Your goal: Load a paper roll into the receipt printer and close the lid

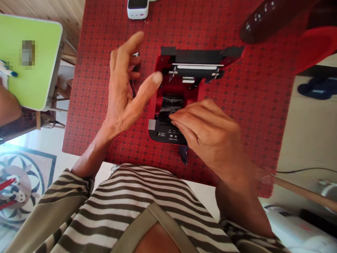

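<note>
A red and black machine that looks like a small label printer (164,135) sits on the table, its lid (197,55) raised to show a roller and metal bars. Inside its well lies a shiny black piece (171,103), like plastic film or a wrapped pack. My right hand (207,128) reaches over the printer's right side, thumb and fingertips pinched at that piece's near edge. To the left of the printer, my left hand (123,84) is raised with fingers apart and holds nothing; its thumb tip is near the lid hinge. A dark cord shows partly behind it.
The red patterned table (94,88) bears a white device with a dark screen (138,8) at the back and a dark brown bottle (259,21) at the back right. A small dark item (183,154) lies before the printer. Left stands a green table (39,84) with a person's arm beside it.
</note>
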Available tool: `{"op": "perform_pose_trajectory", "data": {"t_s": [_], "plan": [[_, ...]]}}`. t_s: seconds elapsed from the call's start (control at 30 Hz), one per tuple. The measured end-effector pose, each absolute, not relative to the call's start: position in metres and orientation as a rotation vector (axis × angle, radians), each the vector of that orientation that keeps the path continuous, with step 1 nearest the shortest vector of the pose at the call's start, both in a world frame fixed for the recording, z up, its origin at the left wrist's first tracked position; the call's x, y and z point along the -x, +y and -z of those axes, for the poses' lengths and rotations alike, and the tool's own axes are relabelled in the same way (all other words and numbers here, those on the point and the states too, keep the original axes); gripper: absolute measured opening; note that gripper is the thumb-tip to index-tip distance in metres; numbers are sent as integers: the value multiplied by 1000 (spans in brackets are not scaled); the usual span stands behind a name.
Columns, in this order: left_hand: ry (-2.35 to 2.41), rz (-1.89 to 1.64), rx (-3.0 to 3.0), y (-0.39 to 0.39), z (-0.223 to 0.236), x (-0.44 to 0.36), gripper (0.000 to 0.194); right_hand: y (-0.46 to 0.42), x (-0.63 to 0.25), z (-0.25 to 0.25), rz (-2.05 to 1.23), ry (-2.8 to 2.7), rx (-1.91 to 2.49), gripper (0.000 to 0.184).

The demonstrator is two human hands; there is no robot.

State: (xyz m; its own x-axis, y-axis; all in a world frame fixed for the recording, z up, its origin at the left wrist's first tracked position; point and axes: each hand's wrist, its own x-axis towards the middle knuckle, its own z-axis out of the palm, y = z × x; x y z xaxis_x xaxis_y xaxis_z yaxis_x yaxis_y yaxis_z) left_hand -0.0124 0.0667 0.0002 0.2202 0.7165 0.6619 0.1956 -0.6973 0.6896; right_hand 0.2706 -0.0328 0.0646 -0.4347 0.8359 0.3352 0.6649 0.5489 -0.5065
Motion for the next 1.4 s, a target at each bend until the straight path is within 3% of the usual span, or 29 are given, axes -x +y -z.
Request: {"op": "perform_pose_trajectory", "data": {"t_s": [0.13, 0.33, 0.6, 0.9, 1.07, 1.2, 1.4], "plan": [[827, -1366, -2066, 93, -17, -3, 66, -43, -273, -73, -344, -2219, 1258, 35], [933, -1200, -1933, 82, -48, -20, 73, -69, -277, -67, -286, -2109, 1295, 49], [1015, -1217, -2006, 10, -43, -9, 35, -90, -266, -41, -20, -2047, 1306, 53], [1118, -1196, -1876, -33, 7, -1, 51, -88, -265, -38, -16, -2034, 1305, 56], [1176, -1164, -2031, -27, 16, 5, 47, -83, -262, -36, 153, -2050, 1240, 44], [1220, -1093, -1995, -22, 21, 9, 59, -77, -265, -42, 126, -1970, 1269, 37], [1220, -1089, -1979, -24, 22, 9, 73, -77, -273, -49, 51, -2055, 1365, 41]]}}
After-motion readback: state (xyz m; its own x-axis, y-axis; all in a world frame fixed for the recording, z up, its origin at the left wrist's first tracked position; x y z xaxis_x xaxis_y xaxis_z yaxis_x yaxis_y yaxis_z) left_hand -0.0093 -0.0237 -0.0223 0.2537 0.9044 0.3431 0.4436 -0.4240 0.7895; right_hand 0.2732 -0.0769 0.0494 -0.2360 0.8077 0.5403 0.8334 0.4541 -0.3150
